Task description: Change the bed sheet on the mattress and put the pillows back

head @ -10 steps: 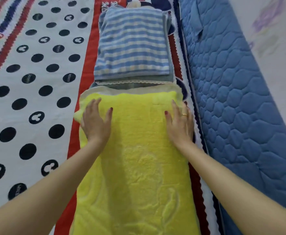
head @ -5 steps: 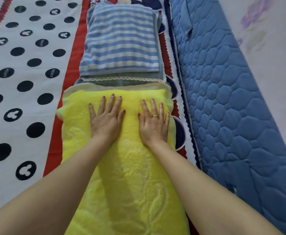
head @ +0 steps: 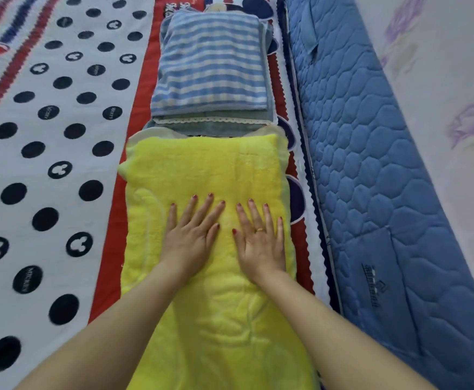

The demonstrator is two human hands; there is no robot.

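A yellow fluffy pillow [head: 202, 170] lies along the right side of the bed, on a white sheet [head: 47, 136] with black dots and a red band. My left hand [head: 190, 235] and my right hand [head: 261, 240] rest flat on the pillow's middle, side by side, fingers spread, holding nothing. Beyond the yellow pillow lies a second pillow covered by a blue-and-white striped towel [head: 210, 68], with a grey-green lace-edged layer under it.
A blue quilted mattress side or headboard pad [head: 370, 178] runs along the right edge of the bed. Past it is a pale wall [head: 455, 80] with purple flowers. The dotted sheet spreads out to the left.
My hands came in from the pillow's two side edges to its middle, then slid back toward me along the yellow surface, staying flat.
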